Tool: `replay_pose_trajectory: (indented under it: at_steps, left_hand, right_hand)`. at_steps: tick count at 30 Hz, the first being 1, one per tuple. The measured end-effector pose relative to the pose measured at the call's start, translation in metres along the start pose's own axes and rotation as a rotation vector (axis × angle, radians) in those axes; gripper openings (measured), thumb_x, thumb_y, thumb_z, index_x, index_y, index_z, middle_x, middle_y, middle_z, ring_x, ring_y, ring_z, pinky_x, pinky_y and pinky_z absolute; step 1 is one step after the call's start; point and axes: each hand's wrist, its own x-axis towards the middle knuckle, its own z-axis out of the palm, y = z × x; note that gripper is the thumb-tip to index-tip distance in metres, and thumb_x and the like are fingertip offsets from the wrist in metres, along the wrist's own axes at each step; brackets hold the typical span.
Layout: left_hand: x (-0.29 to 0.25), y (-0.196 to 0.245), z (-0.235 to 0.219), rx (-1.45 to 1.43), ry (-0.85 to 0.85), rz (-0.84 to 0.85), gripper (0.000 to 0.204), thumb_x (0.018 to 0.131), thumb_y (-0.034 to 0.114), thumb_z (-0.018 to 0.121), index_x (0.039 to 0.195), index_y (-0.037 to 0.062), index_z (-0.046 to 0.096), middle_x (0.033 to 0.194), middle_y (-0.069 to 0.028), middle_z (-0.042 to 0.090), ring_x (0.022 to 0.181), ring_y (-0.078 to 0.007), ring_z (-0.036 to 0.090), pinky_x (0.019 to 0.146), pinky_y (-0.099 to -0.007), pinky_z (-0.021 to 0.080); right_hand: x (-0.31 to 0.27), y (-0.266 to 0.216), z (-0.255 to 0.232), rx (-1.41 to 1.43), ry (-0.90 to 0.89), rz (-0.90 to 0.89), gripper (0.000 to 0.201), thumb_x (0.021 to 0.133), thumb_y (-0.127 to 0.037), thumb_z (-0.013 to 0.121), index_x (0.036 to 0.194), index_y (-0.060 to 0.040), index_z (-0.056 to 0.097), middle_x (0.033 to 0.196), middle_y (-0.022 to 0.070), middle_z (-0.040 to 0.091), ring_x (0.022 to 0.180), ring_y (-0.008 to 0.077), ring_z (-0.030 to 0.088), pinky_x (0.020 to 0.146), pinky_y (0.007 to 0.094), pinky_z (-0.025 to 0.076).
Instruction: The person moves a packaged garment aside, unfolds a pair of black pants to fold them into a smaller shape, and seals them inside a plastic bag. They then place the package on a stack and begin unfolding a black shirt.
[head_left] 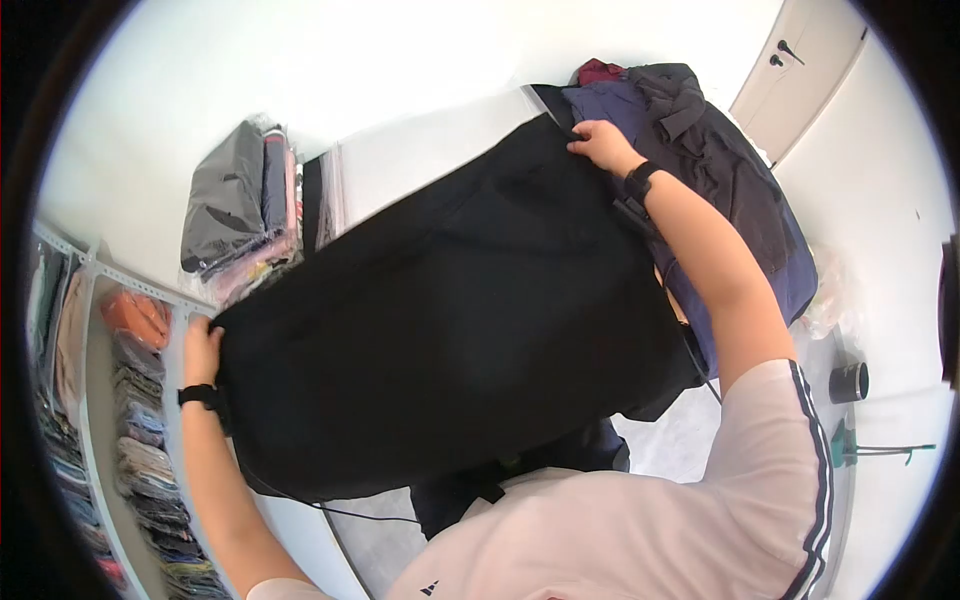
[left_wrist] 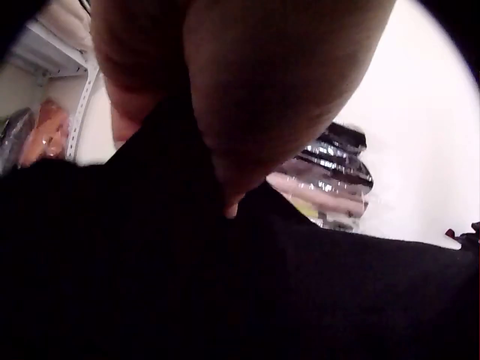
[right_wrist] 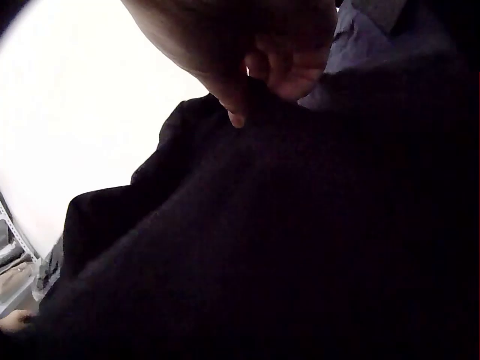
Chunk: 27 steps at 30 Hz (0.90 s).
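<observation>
A large black cloth is stretched between the two hands in the head view. The left hand grips its left corner; in the left wrist view the fingers and thumb of the left hand pinch the dark fabric. At the cloth's upper right corner the right hand pinches the edge. The right wrist view shows the right hand with its thumb and fingers closed on the black fabric. What lies under the cloth is mostly hidden.
Bagged folded clothes stand at the back left of a white table. Dark garments are heaped at the right. Shelves of packed clothes line the left side. A dark cup is at the far right; a thin cable hangs below the cloth.
</observation>
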Motion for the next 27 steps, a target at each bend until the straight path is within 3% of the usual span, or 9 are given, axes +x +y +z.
replay_pose_trajectory:
  at_steps: [3,4,7,10,16,18,20,24,27]
  left_hand:
    - [0.000,-0.009,0.042,-0.011,-0.182,0.036,0.027,0.078,0.011,0.065,0.098,-0.0031,0.055,0.094,-0.0273,0.059,0.092,-0.0442,0.055,0.077,-0.0449,0.046]
    - [-0.004,-0.003,0.048,0.000,-0.245,-0.076,0.033,0.080,0.014,0.065,0.106,-0.0011,0.052,0.101,-0.0262,0.059,0.098,-0.0421,0.055,0.083,-0.0425,0.045]
    - [-0.010,-0.008,0.044,-0.166,-0.214,-0.109,0.038,0.081,0.015,0.065,0.112,0.0008,0.049,0.107,-0.0242,0.058,0.102,-0.0393,0.055,0.088,-0.0413,0.043]
    - [-0.025,-0.002,0.013,-0.277,-0.185,-0.186,0.049,0.084,0.013,0.062,0.127,0.0020,0.042,0.123,-0.0200,0.051,0.113,-0.0320,0.050,0.095,-0.0390,0.039]
    - [-0.126,0.045,-0.048,-0.485,0.003,-0.170,0.046,0.089,0.012,0.056,0.131,0.0028,0.040,0.130,-0.0176,0.045,0.117,-0.0254,0.047,0.097,-0.0366,0.037]
    - [-0.169,0.055,-0.055,-0.494,0.042,-0.228,0.045,0.090,0.012,0.055,0.131,0.0018,0.040,0.131,-0.0174,0.045,0.117,-0.0244,0.047,0.098,-0.0350,0.037]
    - [-0.211,0.052,-0.047,-0.588,0.260,-0.323,0.038,0.092,0.014,0.054,0.126,-0.0008,0.045,0.121,-0.0147,0.051,0.110,-0.0217,0.050,0.094,-0.0317,0.038]
    - [-0.278,0.060,-0.027,-0.480,0.270,-0.499,0.029,0.092,0.013,0.053,0.117,-0.0023,0.051,0.108,-0.0101,0.056,0.100,-0.0186,0.052,0.090,-0.0293,0.039]
    - [-0.307,0.080,-0.004,-0.643,0.347,-0.574,0.019,0.092,0.011,0.052,0.106,-0.0016,0.055,0.097,-0.0067,0.056,0.092,-0.0161,0.051,0.087,-0.0290,0.040]
  right_hand:
    - [-0.010,-0.014,-0.001,0.004,-0.109,0.230,0.035,0.075,-0.021,0.073,0.099,0.0025,0.062,0.080,0.0122,0.063,0.069,0.0195,0.059,0.063,0.0327,0.048]
    - [-0.011,-0.022,-0.007,0.096,-0.168,0.302,0.037,0.076,-0.022,0.072,0.101,0.0027,0.060,0.080,0.0095,0.061,0.068,0.0181,0.057,0.062,0.0314,0.048]
    - [-0.031,-0.054,-0.041,0.314,-0.457,0.507,0.054,0.084,-0.031,0.066,0.124,-0.0027,0.043,0.084,-0.0003,0.049,0.074,0.0099,0.049,0.067,0.0254,0.047]
    - [-0.065,-0.059,-0.064,0.365,-0.579,0.536,0.055,0.086,-0.033,0.063,0.127,-0.0035,0.042,0.087,-0.0016,0.050,0.074,0.0087,0.049,0.073,0.0257,0.047]
    - [-0.186,-0.088,-0.084,0.305,-0.459,0.636,0.052,0.087,-0.031,0.060,0.126,-0.0016,0.044,0.092,0.0005,0.058,0.084,0.0091,0.055,0.073,0.0223,0.045]
    - [-0.214,-0.087,-0.086,0.291,-0.433,0.652,0.050,0.086,-0.029,0.060,0.125,-0.0009,0.044,0.090,0.0007,0.058,0.081,0.0085,0.056,0.069,0.0221,0.043]
    - [-0.237,-0.100,-0.087,0.179,-0.402,0.728,0.049,0.085,-0.027,0.061,0.123,-0.0010,0.045,0.089,0.0015,0.059,0.078,0.0082,0.055,0.066,0.0225,0.042]
    - [-0.268,-0.110,-0.074,0.040,-0.380,0.519,0.022,0.079,-0.023,0.069,0.076,-0.0030,0.060,0.068,-0.0013,0.051,0.068,0.0077,0.048,0.059,0.0211,0.035]
    - [-0.268,-0.100,-0.074,0.174,-0.387,0.488,0.027,0.078,-0.029,0.070,0.078,-0.0035,0.061,0.069,0.0016,0.053,0.067,0.0104,0.048,0.058,0.0264,0.036]
